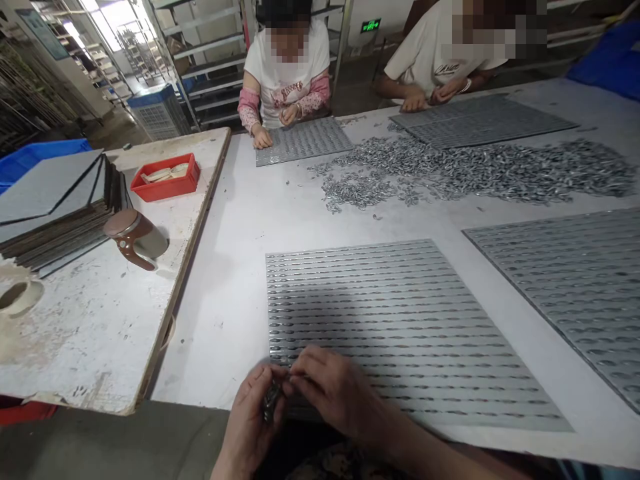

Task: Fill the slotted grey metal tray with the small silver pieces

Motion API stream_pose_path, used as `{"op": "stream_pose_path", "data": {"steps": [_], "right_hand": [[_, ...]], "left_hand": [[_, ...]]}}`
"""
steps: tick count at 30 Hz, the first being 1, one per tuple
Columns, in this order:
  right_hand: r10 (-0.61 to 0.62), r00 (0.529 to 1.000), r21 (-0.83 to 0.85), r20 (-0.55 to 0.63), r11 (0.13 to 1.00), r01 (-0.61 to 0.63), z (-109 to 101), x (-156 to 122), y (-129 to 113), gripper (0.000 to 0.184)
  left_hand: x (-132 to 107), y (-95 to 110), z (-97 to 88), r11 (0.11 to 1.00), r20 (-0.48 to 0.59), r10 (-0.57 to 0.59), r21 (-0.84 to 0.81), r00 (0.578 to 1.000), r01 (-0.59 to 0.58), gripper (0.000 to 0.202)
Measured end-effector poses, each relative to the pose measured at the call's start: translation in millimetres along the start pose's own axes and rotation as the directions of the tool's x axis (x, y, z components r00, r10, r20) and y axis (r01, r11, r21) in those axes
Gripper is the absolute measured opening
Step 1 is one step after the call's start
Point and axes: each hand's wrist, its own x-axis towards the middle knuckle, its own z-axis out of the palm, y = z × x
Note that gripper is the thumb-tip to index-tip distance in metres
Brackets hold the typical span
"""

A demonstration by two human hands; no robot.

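My left hand [257,407] is curled round several small, shiny grey leaf-shaped pieces [271,402] at the table's front edge. Beside it, my right hand [333,387] has its fingertips pinched together, close to the left fingertips; whatever lies between them is too small to make out. Both hands are at the near left corner of a grey board [390,320], which carries rows of slim, pointed pieces laid end to end. My right hand and forearm hide part of the board's near edge.
A long heap of loose grey pieces [480,170] spreads behind the board. Another filled board [575,280] lies at right. Across the table, two people work at boards [305,141]. The left table holds stacked boards [55,193], a red tray [167,180], a lidded mug [137,237] and a tape roll [23,293].
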Motion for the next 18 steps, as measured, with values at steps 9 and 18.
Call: {"op": "stream_pose_path", "data": {"steps": [9,18], "right_hand": [[-0.016,0.996,-0.026,0.092,0.999,0.019,8.2,-23.0,-19.0,0.030],[-0.121,0.992,-0.027,0.041,0.992,0.122,9.6,-30.2,-18.4,0.018]], "left_hand": [[-11.7,-14.2,18.9,0.987,0.072,0.057,0.147,0.996,-0.067,0.049],[-13.3,-24.5,6.5,1.000,0.107,0.025,0.013,0.994,-0.026,0.033]]}}
